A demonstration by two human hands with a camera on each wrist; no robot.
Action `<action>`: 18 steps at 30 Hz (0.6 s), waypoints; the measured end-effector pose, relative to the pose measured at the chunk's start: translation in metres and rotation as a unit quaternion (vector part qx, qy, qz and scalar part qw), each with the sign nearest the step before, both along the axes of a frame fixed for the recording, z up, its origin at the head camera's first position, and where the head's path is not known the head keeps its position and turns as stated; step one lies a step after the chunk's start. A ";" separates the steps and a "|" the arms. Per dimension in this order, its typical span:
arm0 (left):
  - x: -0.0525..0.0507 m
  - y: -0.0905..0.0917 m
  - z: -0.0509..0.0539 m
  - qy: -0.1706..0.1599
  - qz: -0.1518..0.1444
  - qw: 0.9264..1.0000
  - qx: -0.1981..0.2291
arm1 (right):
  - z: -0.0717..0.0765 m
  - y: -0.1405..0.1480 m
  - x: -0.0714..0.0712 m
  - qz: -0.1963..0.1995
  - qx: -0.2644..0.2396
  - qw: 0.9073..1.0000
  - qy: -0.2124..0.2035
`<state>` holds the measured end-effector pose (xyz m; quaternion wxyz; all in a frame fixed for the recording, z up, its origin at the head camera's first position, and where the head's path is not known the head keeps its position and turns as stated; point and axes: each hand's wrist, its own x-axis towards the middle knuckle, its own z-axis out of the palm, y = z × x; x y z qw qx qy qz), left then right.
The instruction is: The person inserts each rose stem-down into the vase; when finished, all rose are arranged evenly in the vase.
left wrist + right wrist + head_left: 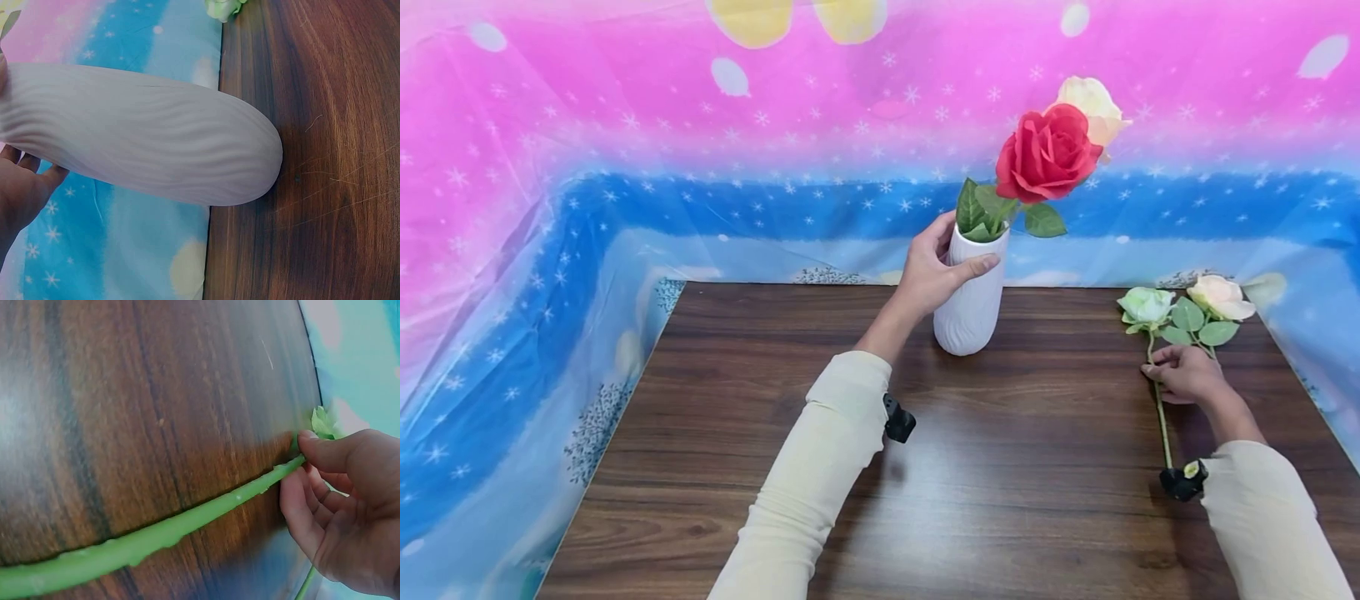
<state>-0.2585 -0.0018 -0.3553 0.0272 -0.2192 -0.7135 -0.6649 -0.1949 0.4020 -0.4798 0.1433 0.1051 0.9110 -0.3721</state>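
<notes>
My left hand (934,268) grips the upper part of a white ribbed vase (968,308), thumb across its front. In the left wrist view the vase (156,134) fills the middle, its base by the wooden table. A red rose (1048,154) and a cream rose (1093,108) stand in the vase, leaning right. At the right, my right hand (1187,375) pinches the stem of a pale green rose (1147,307) between thumb and fingers. The right wrist view shows that green stem (175,531) running from the fingertips to the lower left.
A peach rose (1221,297) with green leaves lies just right of the pale green one, near the table's back right corner. The brown wooden table (715,433) ends at a pink and blue patterned cloth (775,208) behind and at the sides.
</notes>
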 end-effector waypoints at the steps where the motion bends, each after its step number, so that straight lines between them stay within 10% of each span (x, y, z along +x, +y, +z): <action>1: 0.000 0.000 0.000 -0.001 0.000 1.000 0.000 | 0.000 0.000 0.000 -0.003 -0.007 1.000 -0.002; 18: 0.001 -0.001 0.001 0.003 -0.004 1.000 0.004 | -0.004 0.000 -0.006 -0.014 -0.087 0.996 0.027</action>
